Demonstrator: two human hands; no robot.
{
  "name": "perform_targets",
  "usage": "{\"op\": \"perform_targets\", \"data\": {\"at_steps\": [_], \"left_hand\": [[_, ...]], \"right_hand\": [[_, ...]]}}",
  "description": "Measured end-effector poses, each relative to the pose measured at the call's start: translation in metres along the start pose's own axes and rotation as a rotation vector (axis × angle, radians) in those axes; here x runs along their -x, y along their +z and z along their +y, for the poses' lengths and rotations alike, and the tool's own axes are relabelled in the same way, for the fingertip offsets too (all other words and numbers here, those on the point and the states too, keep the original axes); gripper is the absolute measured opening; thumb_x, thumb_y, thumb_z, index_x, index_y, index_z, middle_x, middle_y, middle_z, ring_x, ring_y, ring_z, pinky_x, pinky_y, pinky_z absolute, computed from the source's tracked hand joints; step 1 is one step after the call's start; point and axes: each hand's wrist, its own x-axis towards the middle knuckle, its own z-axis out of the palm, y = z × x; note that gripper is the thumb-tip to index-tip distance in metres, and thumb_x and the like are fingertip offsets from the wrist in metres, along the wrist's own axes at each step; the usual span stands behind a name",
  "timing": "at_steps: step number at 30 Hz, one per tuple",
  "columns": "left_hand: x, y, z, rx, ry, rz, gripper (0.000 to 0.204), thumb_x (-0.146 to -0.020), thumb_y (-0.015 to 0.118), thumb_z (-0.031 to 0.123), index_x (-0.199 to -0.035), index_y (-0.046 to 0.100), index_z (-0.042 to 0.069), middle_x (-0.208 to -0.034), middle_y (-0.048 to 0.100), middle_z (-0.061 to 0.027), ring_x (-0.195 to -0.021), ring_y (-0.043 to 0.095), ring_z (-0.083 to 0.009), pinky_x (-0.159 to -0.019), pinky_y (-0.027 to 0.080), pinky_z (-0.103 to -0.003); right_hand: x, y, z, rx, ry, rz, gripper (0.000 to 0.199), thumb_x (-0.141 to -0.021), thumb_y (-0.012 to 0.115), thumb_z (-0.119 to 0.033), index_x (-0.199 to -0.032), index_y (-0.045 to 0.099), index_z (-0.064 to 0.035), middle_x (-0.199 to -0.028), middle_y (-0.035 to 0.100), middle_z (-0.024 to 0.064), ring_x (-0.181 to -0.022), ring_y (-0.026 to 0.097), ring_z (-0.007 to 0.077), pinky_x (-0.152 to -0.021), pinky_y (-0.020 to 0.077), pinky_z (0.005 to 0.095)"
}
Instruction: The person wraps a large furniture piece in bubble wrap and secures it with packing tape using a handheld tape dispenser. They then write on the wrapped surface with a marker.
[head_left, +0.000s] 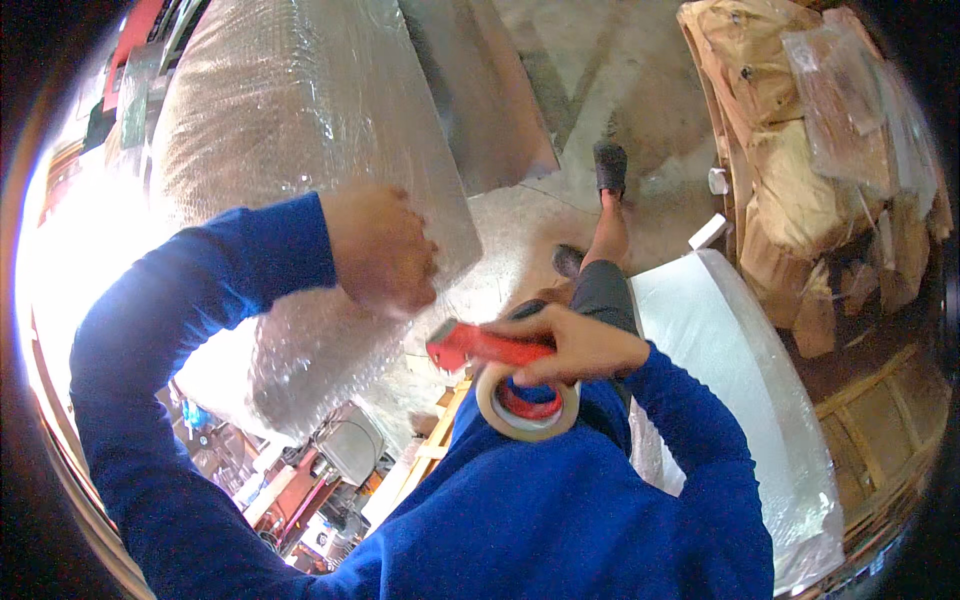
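Note:
My right hand (582,346) grips a red tape dispenser (505,347) in front of my waist. A wide roll of pale tape (491,410) is mounted on it, and the cutting end points left. My left hand (383,250) is blurred, its fingers curled inward, just over the near right edge of a large bubble-wrapped piece (290,120). Whether anything is in those fingers is hidden. The bubble wrap is clear and shiny over a brownish, flat surface. I cannot tell whether my left hand touches it.
Brown paper-wrapped bundles (800,180) stand at the right. A white panel in bubble wrap (730,360) lies beside my right arm. A brown sheet (480,100) sits behind the wrapped piece on the concrete floor (640,70). Cluttered equipment (345,445) shows at lower left.

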Motion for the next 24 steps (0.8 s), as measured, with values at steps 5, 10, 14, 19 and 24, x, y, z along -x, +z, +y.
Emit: {"op": "perform_targets", "data": {"at_steps": [5, 10, 14, 19, 24], "left_hand": [[-0.015, 0.020, 0.041, 0.049, 0.069, -0.038, 0.045, -0.091, 0.044, 0.047, -0.111, 0.072, 0.017, -0.131, 0.058, -0.0111, -0.127, 0.047, -0.0337, -0.104, 0.032, -0.065], [-0.022, 0.018, 0.057, -0.061, -0.022, -0.082, 0.046, -0.084, 0.054, 0.055, -0.101, 0.077, 0.019, -0.144, 0.051, -0.0084, -0.137, 0.037, -0.0354, -0.112, 0.020, -0.064], [-0.027, 0.024, 0.064, -0.242, 0.003, -0.137, 0.045, -0.074, 0.066, 0.060, -0.097, 0.079, 0.024, -0.147, 0.049, -0.0069, -0.144, 0.026, -0.0386, -0.118, 0.005, -0.061], [-0.047, 0.022, 0.047, -0.109, 0.139, -0.261, 0.046, -0.079, 0.062, 0.059, -0.093, 0.077, 0.018, -0.127, 0.062, -0.0119, -0.138, 0.035, -0.0365, -0.113, 0.017, -0.063], [-0.080, 0.033, -0.048, 1.102, -0.070, 0.408, 0.044, -0.097, 0.052, 0.046, -0.107, 0.068, 0.007, -0.105, 0.069, -0.0089, -0.092, 0.061, -0.0222, -0.086, 0.049, -0.038]], "right_hand": [[-0.004, 0.042, 0.017, -0.033, -0.005, -0.026, 0.070, -0.084, 0.077, -0.028, -0.144, 0.049, -0.0048, -0.096, 0.067, 0.0032, -0.077, 0.056, 0.0047, -0.065, 0.0471, 0.0224], [-0.067, 0.040, -0.017, 0.382, -0.195, 0.044, 0.054, -0.080, 0.070, -0.035, -0.128, 0.065, -0.0103, -0.094, 0.074, 0.0083, -0.079, 0.067, 0.0186, -0.072, 0.0517, 0.0326], [-0.122, 0.052, -0.017, 0.723, -0.200, -0.265, 0.052, -0.072, 0.072, -0.044, -0.110, 0.073, -0.0084, -0.096, 0.074, 0.0155, -0.081, 0.069, 0.0270, -0.074, 0.0537, 0.0391], [-0.016, -0.042, 0.005, 0.646, -0.015, -0.018, 0.061, -0.068, 0.074, -0.048, -0.113, 0.071, -0.0069, -0.090, 0.072, 0.0213, -0.082, 0.070, 0.0300, -0.075, 0.0537, 0.0407], [0.043, -0.064, 0.001, 0.859, -0.239, 1.044, 0.080, -0.064, 0.078, -0.042, -0.137, 0.058, -0.0125, -0.091, 0.071, 0.0166, -0.105, 0.060, 0.0398, -0.097, 0.0458, 0.0396]]}}
